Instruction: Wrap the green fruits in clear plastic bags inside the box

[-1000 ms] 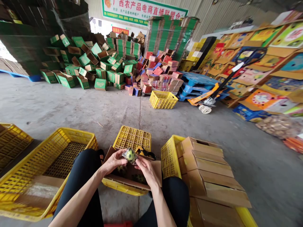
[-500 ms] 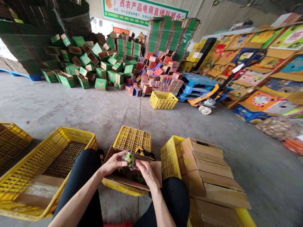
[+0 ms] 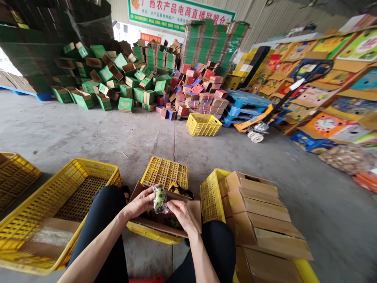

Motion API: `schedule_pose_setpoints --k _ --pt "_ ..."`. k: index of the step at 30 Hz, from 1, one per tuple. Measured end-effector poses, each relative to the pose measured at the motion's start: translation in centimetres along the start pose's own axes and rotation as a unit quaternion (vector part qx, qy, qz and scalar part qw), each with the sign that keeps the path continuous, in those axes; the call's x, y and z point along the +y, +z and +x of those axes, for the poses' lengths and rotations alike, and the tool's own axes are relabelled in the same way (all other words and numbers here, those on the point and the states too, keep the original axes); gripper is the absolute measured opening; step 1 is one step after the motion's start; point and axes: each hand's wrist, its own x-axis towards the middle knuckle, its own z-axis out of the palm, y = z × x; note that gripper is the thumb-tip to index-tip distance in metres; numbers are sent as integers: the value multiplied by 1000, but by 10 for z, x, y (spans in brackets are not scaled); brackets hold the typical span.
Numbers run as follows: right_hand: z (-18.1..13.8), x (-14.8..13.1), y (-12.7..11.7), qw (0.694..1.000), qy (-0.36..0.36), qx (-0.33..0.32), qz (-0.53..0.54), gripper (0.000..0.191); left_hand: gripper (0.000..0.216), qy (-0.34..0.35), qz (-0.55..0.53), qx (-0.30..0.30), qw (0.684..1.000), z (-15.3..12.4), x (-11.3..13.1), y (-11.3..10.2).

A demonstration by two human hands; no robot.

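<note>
A green, dark-spotted round item that looks like a fruit (image 3: 160, 196), in clear plastic wrap, is held up between my two hands. The fingers of my left hand (image 3: 141, 202) close around its left side. My right hand (image 3: 182, 213) pinches the lower right edge of the plastic. Directly below is an open cardboard box (image 3: 194, 215), with more dark green pieces partly visible inside. The box rests on a yellow crate (image 3: 156, 232) between my knees. Just behind the box lies an orange and black tool (image 3: 180, 190), perhaps a tape dispenser.
To the left, a large yellow crate (image 3: 101, 167) holds a taped carton (image 3: 48, 237). On the right, folded cartons (image 3: 266, 212) fill another yellow crate (image 3: 210, 198). Farther off are a lone yellow crate (image 3: 204, 125), a pallet jack (image 3: 262, 122) and piled green boxes (image 3: 125, 104).
The wrapped fruit has turned in my fingers, and more of its long side and the plastic at its lower end now show. Both hands stay nearly in place over the box.
</note>
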Motion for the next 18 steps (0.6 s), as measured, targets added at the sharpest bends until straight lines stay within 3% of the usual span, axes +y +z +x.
schedule_pose_setpoints --k 9,14,18 --pt "0 -3 1 999 -25 19 -18 47 66 -6 -13 0 1000 -3 -2 -2" --pt "-1 1 3 966 -154 161 -132 30 54 -1 -6 38 999 -2 -5 -3" --pt "-5 -2 7 929 -253 143 -228 21 57 -26 -7 51 998 -1 -3 -2"
